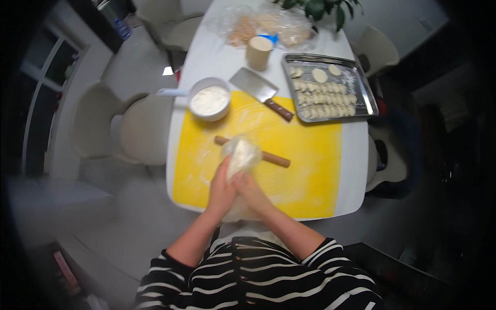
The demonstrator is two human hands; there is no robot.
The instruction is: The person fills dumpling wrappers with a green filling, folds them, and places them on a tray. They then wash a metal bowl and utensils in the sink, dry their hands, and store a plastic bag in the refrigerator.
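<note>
Both of my hands grip a clear plastic bag (pixel 254 149) with a pale lump of dough (pixel 242 153) inside. My left hand (pixel 222 190) holds it from the left side. My right hand (pixel 248 186) closes around it just below the lump, and the loose end of the bag trails down towards me. Beneath the bag a brown wooden rolling pin (pixel 276 159) lies slantwise on a flour-dusted yellow mat (pixel 310 174); the bag hides its middle. Beyond it rests a cleaver (pixel 255 85) with a dark handle. The bag and fingers are somewhat blurred.
At the back left of the mat stands a white saucepan (pixel 209 112) of flour. A metal tray (pixel 366 104) with rows of dumplings sits at right. Farther back are a beige cylinder (pixel 257 58), filled plastic bags (pixel 294 33) and a plant (pixel 317 9). Chairs (pixel 145 128) flank the table.
</note>
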